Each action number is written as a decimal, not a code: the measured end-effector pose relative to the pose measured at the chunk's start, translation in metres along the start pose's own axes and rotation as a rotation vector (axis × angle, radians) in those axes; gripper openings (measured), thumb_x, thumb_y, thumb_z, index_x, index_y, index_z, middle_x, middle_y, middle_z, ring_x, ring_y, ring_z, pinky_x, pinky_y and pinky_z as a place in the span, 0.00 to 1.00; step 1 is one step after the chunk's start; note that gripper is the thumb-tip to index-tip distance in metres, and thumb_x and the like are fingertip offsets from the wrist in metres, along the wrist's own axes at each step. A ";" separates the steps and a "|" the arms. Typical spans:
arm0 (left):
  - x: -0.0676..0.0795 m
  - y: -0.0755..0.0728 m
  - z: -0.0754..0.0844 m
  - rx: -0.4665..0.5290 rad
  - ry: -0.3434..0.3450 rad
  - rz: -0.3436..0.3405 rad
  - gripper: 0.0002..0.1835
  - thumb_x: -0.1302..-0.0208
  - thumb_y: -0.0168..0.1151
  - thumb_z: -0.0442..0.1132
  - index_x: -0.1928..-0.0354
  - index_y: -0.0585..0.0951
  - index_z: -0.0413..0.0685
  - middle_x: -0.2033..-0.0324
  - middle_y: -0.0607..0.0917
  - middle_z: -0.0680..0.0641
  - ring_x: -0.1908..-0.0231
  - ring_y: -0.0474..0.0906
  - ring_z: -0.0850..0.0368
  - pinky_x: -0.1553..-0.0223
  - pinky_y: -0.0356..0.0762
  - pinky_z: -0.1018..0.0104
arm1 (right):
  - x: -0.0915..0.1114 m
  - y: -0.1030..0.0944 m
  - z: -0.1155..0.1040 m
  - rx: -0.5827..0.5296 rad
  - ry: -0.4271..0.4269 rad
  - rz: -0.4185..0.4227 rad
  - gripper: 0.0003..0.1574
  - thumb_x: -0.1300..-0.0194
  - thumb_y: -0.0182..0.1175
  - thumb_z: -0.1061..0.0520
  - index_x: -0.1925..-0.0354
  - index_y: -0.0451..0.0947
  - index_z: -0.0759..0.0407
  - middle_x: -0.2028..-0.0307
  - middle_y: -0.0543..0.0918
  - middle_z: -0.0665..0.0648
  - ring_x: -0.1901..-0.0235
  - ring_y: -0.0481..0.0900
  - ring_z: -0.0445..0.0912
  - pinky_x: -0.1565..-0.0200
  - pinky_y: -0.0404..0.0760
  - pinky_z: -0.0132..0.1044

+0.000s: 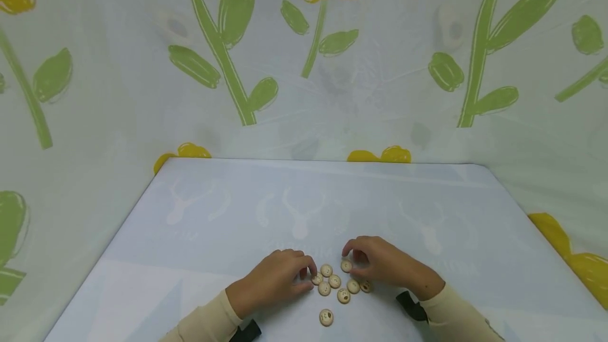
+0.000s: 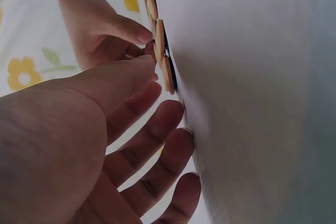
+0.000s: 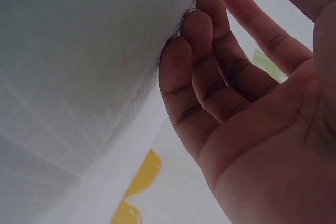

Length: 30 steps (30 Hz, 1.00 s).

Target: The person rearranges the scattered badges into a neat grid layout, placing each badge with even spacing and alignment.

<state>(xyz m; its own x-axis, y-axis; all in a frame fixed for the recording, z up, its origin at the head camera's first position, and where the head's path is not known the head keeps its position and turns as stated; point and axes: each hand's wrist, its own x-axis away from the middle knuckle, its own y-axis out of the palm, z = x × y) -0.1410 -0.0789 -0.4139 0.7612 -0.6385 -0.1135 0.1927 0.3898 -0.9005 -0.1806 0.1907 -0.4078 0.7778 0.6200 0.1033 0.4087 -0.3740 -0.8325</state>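
Several small round wooden discs with dark markings lie in a loose cluster on the white table; one disc (image 1: 334, 281) sits near its middle. My left hand (image 1: 282, 278) is at the cluster's left side, thumb and index fingertips right at the edge of a disc (image 1: 317, 278). In the left wrist view its other fingers (image 2: 176, 150) are spread and gently bent near the tabletop. On the far right side, my right hand (image 1: 382, 263) pinches a disc (image 1: 346, 265) between thumb and index finger. The right wrist view shows its remaining fingers (image 3: 197, 35) against the table surface.
A single disc (image 1: 326, 317) lies apart, nearer to me. The white table (image 1: 214, 215) reaches back to a curtain (image 1: 380, 88) printed with yellow flowers and green leaves. Dark straps (image 1: 411, 306) sit at both wrists.
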 end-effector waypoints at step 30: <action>-0.002 0.011 -0.003 -0.018 0.005 0.048 0.09 0.40 0.73 0.44 0.59 0.83 0.57 0.72 0.78 0.60 0.71 0.69 0.71 0.64 0.70 0.71 | -0.001 0.004 0.001 0.051 -0.015 0.025 0.08 0.38 0.70 0.56 0.61 0.81 0.46 0.70 0.75 0.42 0.69 0.71 0.35 0.65 0.74 0.30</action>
<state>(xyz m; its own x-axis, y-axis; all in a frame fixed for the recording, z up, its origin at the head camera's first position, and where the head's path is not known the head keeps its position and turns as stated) -0.1422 -0.0752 -0.4243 0.7659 -0.6230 -0.1591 0.1447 0.4080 -0.9014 -0.1797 0.1893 -0.4120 0.7801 0.6212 0.0744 0.3638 -0.3537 -0.8617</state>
